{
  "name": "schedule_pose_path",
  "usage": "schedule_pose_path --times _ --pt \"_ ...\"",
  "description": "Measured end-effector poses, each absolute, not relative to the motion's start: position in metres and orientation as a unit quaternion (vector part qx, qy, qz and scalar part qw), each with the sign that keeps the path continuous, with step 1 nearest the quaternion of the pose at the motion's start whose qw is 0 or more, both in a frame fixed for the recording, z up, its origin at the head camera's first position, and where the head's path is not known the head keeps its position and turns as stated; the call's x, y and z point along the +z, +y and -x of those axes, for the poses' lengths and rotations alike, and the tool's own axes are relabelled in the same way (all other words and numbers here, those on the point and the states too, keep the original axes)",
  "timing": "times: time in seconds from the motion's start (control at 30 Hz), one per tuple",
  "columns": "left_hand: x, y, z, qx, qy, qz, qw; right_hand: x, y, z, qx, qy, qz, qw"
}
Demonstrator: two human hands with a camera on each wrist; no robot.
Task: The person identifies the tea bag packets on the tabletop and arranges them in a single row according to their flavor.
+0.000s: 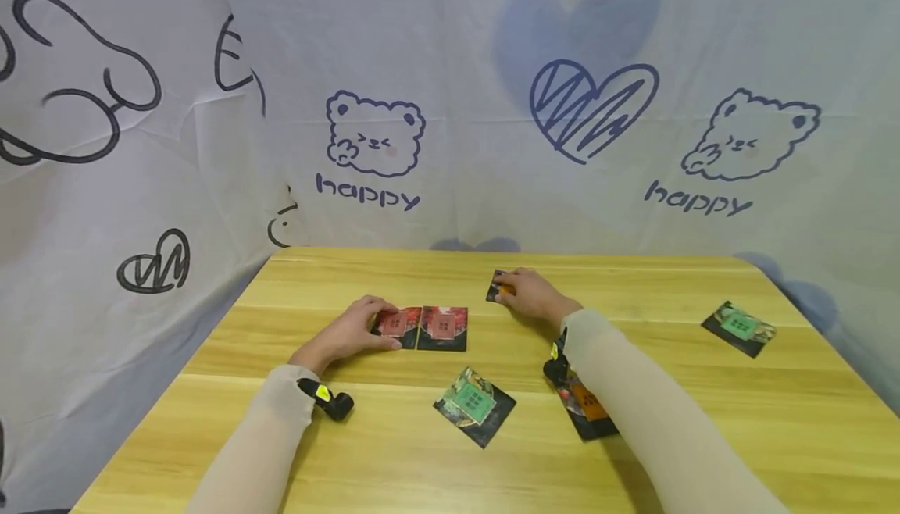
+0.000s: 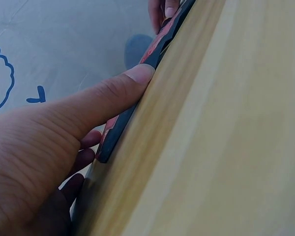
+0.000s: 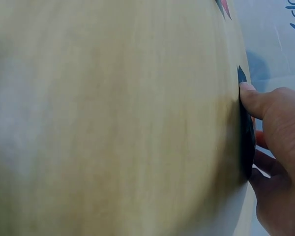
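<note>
Two red-printed cards lie side by side on the table in the head view. My left hand (image 1: 349, 330) holds the left red card (image 1: 401, 323), its thumb on the near edge and its fingers around the far and left sides. The other red card (image 1: 445, 328) sits just right of it. Farther back, my right hand (image 1: 537, 295) grips a dark card with an orange patch (image 1: 494, 287) by its edges. The right wrist view shows the thumb on that card's dark border (image 3: 245, 132), fingers at its far side, with part of its face hidden.
A green-labelled card (image 1: 475, 406) lies askew in front of the red pair, and another green-labelled card (image 1: 740, 328) is at the table's right. Under my right forearm is a partly covered orange-labelled card (image 1: 587, 407). A printed white cloth (image 1: 478, 186) hangs behind the wooden table (image 1: 380, 451).
</note>
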State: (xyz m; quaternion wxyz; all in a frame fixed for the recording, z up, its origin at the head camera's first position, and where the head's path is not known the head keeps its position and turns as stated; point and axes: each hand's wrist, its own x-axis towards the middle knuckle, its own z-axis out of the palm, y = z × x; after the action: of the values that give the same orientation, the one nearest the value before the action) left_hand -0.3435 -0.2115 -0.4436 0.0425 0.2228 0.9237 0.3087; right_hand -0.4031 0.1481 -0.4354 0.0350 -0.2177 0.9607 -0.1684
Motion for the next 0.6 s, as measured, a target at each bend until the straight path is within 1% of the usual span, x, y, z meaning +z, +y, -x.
schedule_pose_path --times 0.23,0.6 --pt "-0.446 -0.213 0.347 0.307 0.923 -0.227 0.041 -0.437 0.150 0.398 -0.187 0.953 0.236 0.042" --pt "-0.448 -0.213 0.349 0.299 0.925 -0.232 0.040 -0.437 0.150 0.385 -0.159 0.948 0.273 0.040"
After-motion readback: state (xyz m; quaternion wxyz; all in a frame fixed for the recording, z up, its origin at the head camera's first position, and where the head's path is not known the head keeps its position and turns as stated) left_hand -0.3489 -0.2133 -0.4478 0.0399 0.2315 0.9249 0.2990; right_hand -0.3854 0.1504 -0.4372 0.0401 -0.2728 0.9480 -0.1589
